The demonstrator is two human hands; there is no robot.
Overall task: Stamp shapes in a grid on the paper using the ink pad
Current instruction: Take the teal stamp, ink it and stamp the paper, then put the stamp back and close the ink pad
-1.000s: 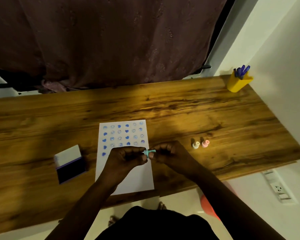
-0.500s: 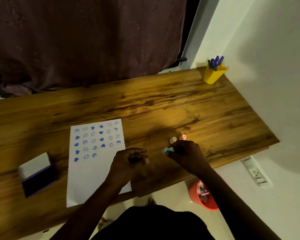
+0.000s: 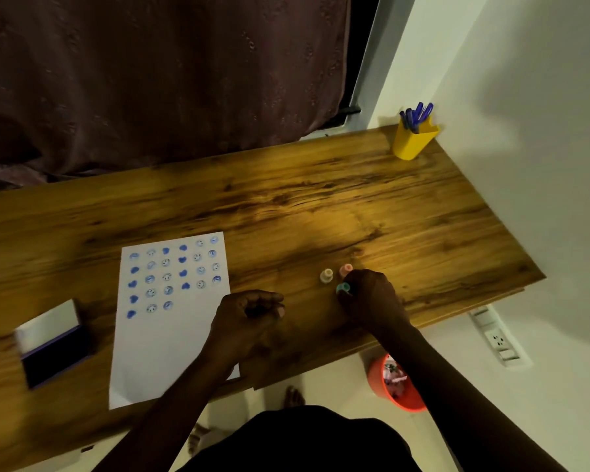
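We hold the teal stamp [image 3: 343,287] in our right hand [image 3: 370,296], fingers [image 3: 349,291] closed on it, right of centre beside the cream stamp [image 3: 326,276] and pink stamp [image 3: 346,269]; a careless move may knock them over. Our left hand [image 3: 249,315] curls loosely, holding nothing we can see, by the paper [image 3: 157,352], which sits lower left near the ink pad [image 3: 53,356] on the bench [image 3: 321,206]

I have only the one head view, looking steeply down and forward from above the desk [image 3: 321,212], near enough to fill the frame with it, curtain [image 3: 150,80] at the top and floor [image 3: 457,369] at the lower right.
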